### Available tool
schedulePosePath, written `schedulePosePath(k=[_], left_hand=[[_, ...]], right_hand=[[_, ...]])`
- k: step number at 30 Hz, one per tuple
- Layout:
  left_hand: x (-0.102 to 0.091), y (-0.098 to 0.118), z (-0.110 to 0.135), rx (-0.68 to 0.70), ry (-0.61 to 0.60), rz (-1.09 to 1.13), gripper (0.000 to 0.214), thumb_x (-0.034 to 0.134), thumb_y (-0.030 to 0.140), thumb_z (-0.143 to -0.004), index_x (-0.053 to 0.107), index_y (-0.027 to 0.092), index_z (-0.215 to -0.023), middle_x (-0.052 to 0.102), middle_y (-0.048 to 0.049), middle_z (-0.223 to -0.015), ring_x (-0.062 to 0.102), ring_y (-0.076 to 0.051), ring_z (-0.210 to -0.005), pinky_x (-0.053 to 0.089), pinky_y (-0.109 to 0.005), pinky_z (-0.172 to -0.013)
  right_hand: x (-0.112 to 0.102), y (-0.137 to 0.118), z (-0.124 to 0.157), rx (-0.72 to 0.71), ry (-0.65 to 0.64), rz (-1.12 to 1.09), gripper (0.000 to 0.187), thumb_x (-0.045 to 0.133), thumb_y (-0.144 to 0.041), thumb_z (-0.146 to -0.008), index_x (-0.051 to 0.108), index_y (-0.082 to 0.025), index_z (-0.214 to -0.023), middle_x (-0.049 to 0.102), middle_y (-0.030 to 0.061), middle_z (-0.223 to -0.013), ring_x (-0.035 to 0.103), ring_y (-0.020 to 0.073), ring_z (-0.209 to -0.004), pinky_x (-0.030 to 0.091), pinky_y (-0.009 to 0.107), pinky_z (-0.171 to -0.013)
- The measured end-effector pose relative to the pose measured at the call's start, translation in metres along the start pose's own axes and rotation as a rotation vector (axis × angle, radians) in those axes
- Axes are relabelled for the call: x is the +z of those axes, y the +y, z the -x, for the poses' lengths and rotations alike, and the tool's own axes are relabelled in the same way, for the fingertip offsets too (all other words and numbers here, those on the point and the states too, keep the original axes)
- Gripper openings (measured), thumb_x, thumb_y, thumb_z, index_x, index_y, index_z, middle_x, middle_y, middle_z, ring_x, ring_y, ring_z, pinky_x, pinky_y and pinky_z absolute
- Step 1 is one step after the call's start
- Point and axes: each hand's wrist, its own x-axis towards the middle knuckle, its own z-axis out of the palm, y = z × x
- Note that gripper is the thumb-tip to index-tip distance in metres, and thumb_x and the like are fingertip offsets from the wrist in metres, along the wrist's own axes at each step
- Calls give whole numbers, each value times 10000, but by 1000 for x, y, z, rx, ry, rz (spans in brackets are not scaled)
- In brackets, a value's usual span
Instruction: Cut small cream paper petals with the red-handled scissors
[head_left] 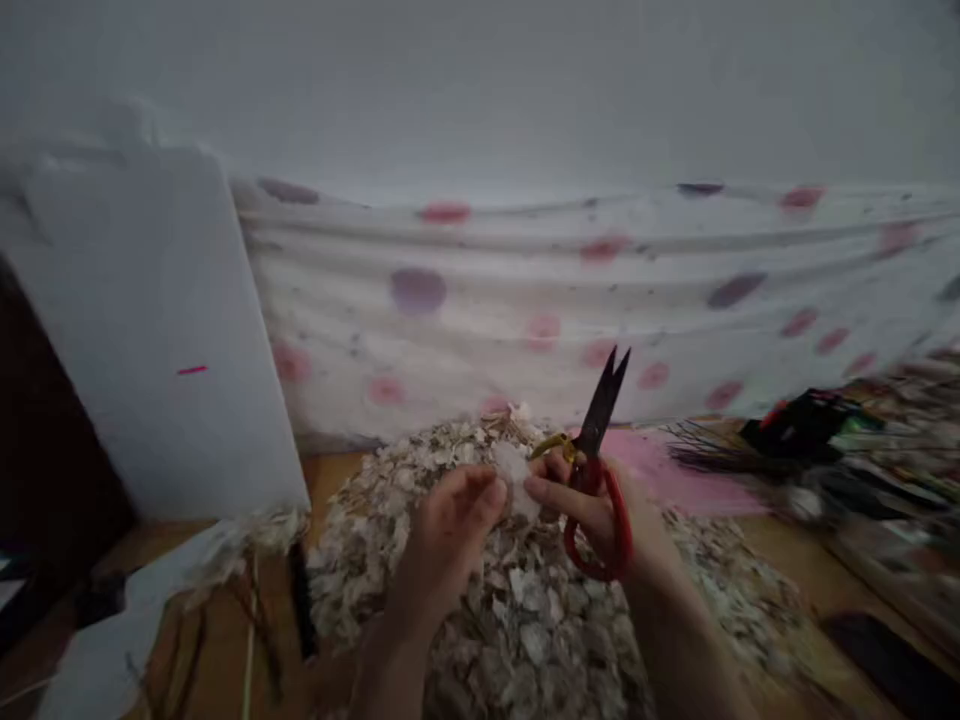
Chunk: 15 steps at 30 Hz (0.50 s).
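Red-handled scissors (pixel 600 420) hang on my right hand (pixel 581 500), with dark blades pointing up and slightly parted. A yellow metal piece shows near their pivot. Between both hands is a thin, whitish petal-like piece (pixel 516 475). The fingertips of my left hand (pixel 465 510) pinch its left side, and my right thumb and fingers touch its right side. Beneath my hands spreads a large heap of similar pale, dried petal-like pieces (pixel 532 620). Blur hides their fine detail.
A white board (pixel 165 330) stands at the left. Spotted cloth (pixel 480 300) covers the lower wall behind the heap. To the right are a pink sheet (pixel 675 470), dark thin stems (pixel 705 450) and a dark flat object (pixel 900 660). Thin sticks (pixel 251 630) lie front left.
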Motion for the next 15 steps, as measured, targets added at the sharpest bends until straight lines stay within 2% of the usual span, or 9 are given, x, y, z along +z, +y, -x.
schedulePosePath(k=[5,9,15], left_hand=[[14,-11,-1,28,86,115,332,790,442,-716,681,191,-904,714,-44,-838,650,-178,-796,497,-245,-704],[21,-9,-1,75,193,237,230,790,350,-713,669,179,-809,698,-8,-744,621,-122,-706,489,-197,-665],[14,-5,-1,99,239,270,174,786,306,-705,679,169,-720,674,10,-683,594,-102,-654,477,-177,-629]], right_hand=[[11,10,-6,-83,69,-47,472,862,-384,-702,422,-213,-699,582,-20,-727,534,131,-648,443,223,-578],[16,11,-5,-84,65,-38,494,864,-429,-684,420,-213,-686,524,-41,-670,502,115,-601,451,218,-569],[23,7,0,-65,91,50,469,820,-432,-726,411,-211,-663,465,-54,-629,492,108,-569,439,204,-534]])
